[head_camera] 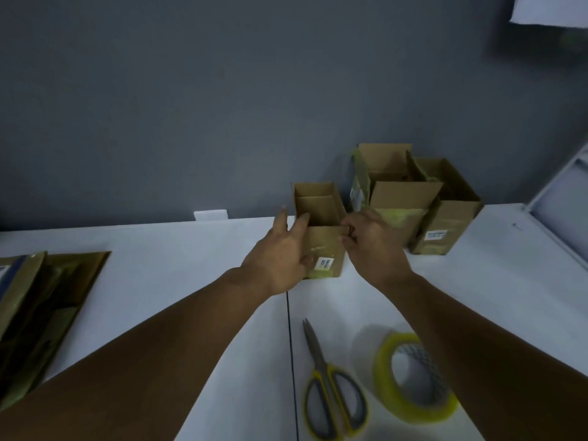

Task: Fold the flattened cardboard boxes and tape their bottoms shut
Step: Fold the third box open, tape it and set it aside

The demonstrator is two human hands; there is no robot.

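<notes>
Box (325, 246); scissors (322, 366), tape (383, 374) nearby

Brown cardboard boxes (321, 218), yellow tape roll (413, 377), yellow-and-grey scissors (331, 393), white table (159, 249), grey wall (222, 106).

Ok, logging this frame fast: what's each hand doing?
Left hand: open, fingers straight against the small box.
Right hand: fingers curled, pinching that box's right edge.
</notes>
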